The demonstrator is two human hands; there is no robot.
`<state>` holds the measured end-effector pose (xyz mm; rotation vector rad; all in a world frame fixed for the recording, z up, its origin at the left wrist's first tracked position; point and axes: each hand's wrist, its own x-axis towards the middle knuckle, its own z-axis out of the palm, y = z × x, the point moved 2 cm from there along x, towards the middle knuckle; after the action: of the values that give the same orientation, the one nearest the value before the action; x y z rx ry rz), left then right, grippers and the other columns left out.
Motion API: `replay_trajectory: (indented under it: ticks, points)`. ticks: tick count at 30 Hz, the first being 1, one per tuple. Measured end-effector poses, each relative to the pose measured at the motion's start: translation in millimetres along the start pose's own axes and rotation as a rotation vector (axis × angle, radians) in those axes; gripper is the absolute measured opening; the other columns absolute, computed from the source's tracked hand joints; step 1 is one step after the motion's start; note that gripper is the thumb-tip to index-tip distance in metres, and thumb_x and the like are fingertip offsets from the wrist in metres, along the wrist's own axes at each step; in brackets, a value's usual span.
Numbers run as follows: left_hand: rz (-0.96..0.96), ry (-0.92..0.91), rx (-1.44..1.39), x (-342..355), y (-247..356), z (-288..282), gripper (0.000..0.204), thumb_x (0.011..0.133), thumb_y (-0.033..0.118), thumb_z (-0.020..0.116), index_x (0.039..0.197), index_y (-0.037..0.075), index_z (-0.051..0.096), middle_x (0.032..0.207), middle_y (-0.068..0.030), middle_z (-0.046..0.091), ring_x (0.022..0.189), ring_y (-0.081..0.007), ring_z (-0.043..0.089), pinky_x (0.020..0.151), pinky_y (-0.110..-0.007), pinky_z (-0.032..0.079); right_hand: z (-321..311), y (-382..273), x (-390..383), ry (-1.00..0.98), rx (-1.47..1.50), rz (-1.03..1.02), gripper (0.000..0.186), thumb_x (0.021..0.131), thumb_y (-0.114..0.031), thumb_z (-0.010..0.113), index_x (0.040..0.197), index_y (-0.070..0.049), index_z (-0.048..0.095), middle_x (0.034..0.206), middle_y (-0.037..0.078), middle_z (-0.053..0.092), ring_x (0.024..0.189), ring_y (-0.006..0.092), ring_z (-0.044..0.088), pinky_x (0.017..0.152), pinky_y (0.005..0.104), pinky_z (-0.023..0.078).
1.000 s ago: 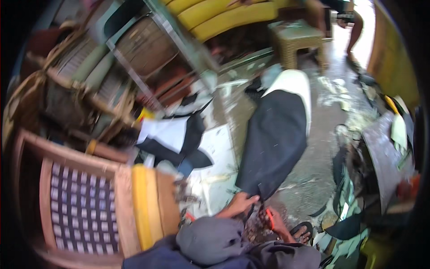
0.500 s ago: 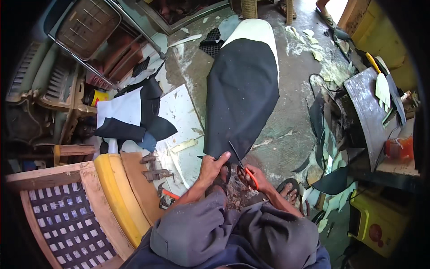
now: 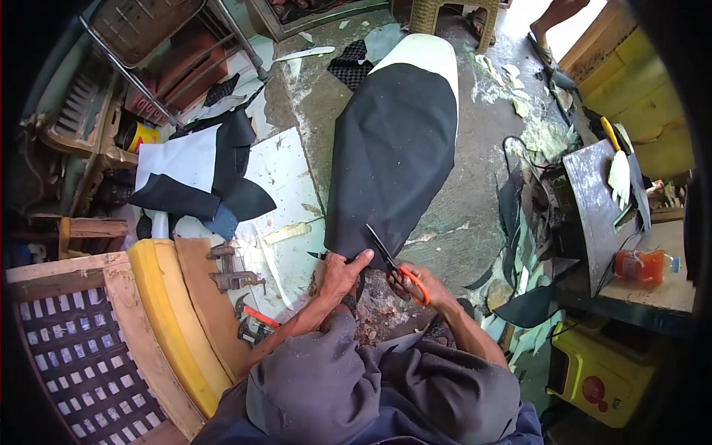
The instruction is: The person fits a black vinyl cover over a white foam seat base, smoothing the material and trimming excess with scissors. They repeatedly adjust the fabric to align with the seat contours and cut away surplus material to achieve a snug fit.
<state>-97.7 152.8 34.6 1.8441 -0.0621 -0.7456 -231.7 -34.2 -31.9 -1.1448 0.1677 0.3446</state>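
Observation:
A black sheet of upholstery material lies draped over a long, pale foam seat, whose far end shows bare. My left hand pinches the sheet's near edge, thumb on top and fingers hidden beneath. A dark pointed tip juts out left of that hand. In my right hand are scissors with orange handles, fingers wrapped round them. Their dark blades point away from me over the near right part of the sheet, just right of my left thumb. Whether the lower blade is under the material I cannot tell.
Left are black and white offcuts, a metal clamp, a yellow cushion and a webbed wooden frame. Right are scraps, a metal sheet, a bottle and a yellow stool. Another person's leg stands far right.
The scissors have moved slightly, their tips now closer to my left thumb. My left hand keeps its pinch on the sheet. The whole view has shifted a little.

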Motion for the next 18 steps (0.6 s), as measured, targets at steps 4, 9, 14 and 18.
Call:
replay_trajectory:
  ticks: [4,9,14,18]
  points:
    - [0.071,0.028,-0.003,1.1,-3.7,2.1,0.031,0.091,0.030,0.077,0.097,0.000,0.073,0.083,0.0008,0.069,0.079,-0.0092,0.062,0.072,-0.029,0.051,-17.3,-33.7,-1.0,-0.075,-0.089,0.096,0.066,0.088,-0.067,0.071,0.112,-0.005,0.065,0.081,-0.004,0.057,0.066,0.0054,0.051,0.056,0.0231,0.039]
    - [0.080,0.011,-0.097,3.7,-17.9,5.0,0.033,0.090,0.028,0.078,0.106,0.001,0.073,0.097,-0.0022,0.071,0.093,-0.0119,0.063,0.086,-0.031,0.051,-25.0,-80.1,9.6,-0.127,-0.227,0.248,0.072,0.085,-0.068,0.073,0.115,-0.003,0.066,0.083,-0.002,0.060,0.072,0.0065,0.053,0.062,0.0233,0.041]
    - [0.142,0.001,-0.075,3.3,-2.2,9.2,0.033,0.088,0.025,0.078,0.109,0.000,0.072,0.103,-0.0056,0.072,0.096,-0.0158,0.064,0.089,-0.034,0.050,-33.6,-101.4,14.8,-0.186,-0.302,0.231,0.062,0.092,-0.061,0.070,0.122,-0.007,0.067,0.076,-0.007,0.055,0.065,0.0047,0.048,0.056,0.0244,0.035]
    - [0.094,0.045,0.044,6.6,-24.0,8.7,0.035,0.088,0.027,0.077,0.108,0.000,0.072,0.099,-0.0073,0.074,0.092,-0.0179,0.066,0.087,-0.036,0.050,-42.4,-116.5,23.8,-0.221,-0.455,0.252,0.064,0.091,-0.064,0.069,0.121,-0.007,0.069,0.074,-0.007,0.054,0.063,0.0052,0.048,0.056,0.0261,0.037]
